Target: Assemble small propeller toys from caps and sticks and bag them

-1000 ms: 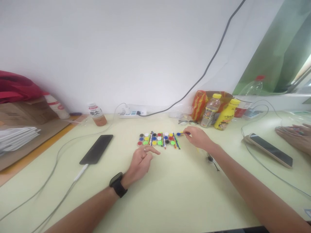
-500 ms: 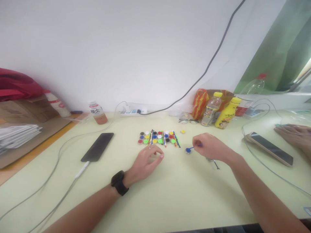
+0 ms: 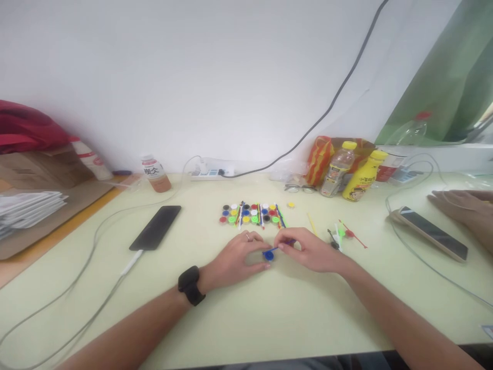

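Observation:
My right hand (image 3: 308, 250) pinches a thin blue stick with a small blue disc (image 3: 268, 254) on its end. My left hand (image 3: 239, 257), with a ring and a black watch on the wrist, has its fingertips closed on that disc. Both hands meet low over the table, just in front of a cluster of small coloured discs and sticks (image 3: 252, 214) laid in rows. A lone yellow disc (image 3: 291, 205) lies right of the cluster. Loose yellow, green, black and red sticks (image 3: 341, 234) lie to the right of my right hand.
A black phone (image 3: 156, 234) on a white cable lies to the left. Drink bottles (image 3: 364, 174), glasses and an orange bag stand at the back right, a power strip (image 3: 210, 172) and a bottle at the back. Another person's hand (image 3: 462, 205) rests by a second phone (image 3: 433, 234).
My right hand carried the blue stick and disc from beside the cluster back toward me and leftward. My left hand closed in to meet it. The yellow disc stayed behind.

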Demonstrator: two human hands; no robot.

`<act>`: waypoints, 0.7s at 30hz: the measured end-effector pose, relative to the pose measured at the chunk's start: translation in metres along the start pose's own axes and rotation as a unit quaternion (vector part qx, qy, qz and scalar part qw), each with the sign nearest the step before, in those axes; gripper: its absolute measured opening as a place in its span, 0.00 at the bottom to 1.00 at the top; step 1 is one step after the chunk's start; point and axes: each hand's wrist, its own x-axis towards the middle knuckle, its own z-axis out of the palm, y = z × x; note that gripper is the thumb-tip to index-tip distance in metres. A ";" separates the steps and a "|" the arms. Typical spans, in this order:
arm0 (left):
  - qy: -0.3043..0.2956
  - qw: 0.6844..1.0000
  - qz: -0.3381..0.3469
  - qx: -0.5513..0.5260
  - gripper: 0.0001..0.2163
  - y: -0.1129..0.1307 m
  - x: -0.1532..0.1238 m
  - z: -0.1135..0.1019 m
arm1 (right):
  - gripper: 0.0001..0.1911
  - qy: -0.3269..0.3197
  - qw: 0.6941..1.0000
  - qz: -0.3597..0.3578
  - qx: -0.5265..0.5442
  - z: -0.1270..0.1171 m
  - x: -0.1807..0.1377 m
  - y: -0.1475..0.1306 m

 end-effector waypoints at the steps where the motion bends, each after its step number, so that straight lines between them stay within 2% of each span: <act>1: 0.002 1.000 0.001 -0.001 0.14 0.000 0.001 0.001 | 0.10 -0.001 1.000 0.007 0.011 0.002 0.000 0.001; 5: 0.025 0.999 -0.015 -0.043 0.11 0.001 0.002 0.005 | 0.13 0.010 0.998 0.018 0.061 0.012 0.002 0.002; 11: 0.057 0.977 -0.075 -0.189 0.09 0.003 0.004 0.007 | 0.06 0.016 0.983 -0.019 0.184 0.032 0.003 0.004; 21: 0.031 0.946 -0.088 -0.310 0.12 0.006 0.004 0.006 | 0.02 0.075 0.991 -0.017 0.109 0.038 0.003 0.006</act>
